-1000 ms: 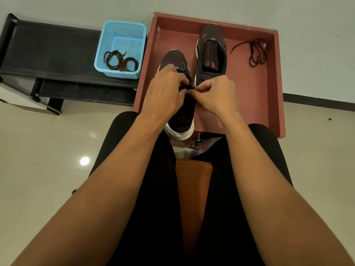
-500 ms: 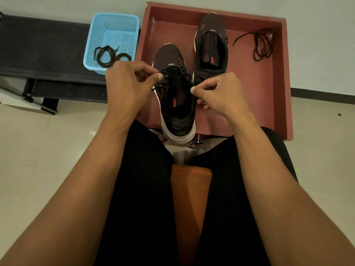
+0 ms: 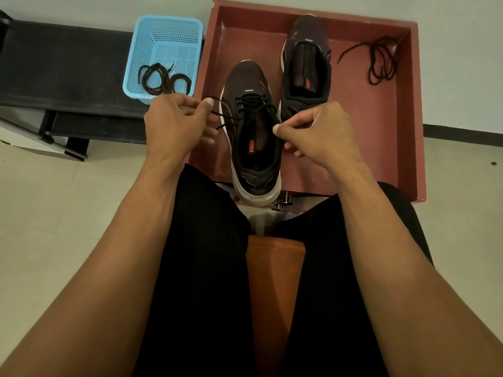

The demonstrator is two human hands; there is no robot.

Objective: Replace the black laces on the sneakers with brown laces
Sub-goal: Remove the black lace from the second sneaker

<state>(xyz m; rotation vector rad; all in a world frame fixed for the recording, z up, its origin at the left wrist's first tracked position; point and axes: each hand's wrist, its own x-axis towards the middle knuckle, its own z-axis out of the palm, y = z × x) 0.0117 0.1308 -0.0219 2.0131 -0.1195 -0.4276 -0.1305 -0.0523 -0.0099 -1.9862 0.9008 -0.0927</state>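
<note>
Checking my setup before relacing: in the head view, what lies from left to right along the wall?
black bench → blue basket holding brown laces → laced sneaker → unlaced sneaker → loose black lace

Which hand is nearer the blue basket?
Left. The left hand is just in front of the blue basket; the right hand is beyond the laced sneaker, over the red tray. Both pinch its black lace.

sneakers [image 3: 277, 104] in tray [image 3: 408, 110], basket [image 3: 163, 54] left (on bench [image 3: 62, 63])
</note>
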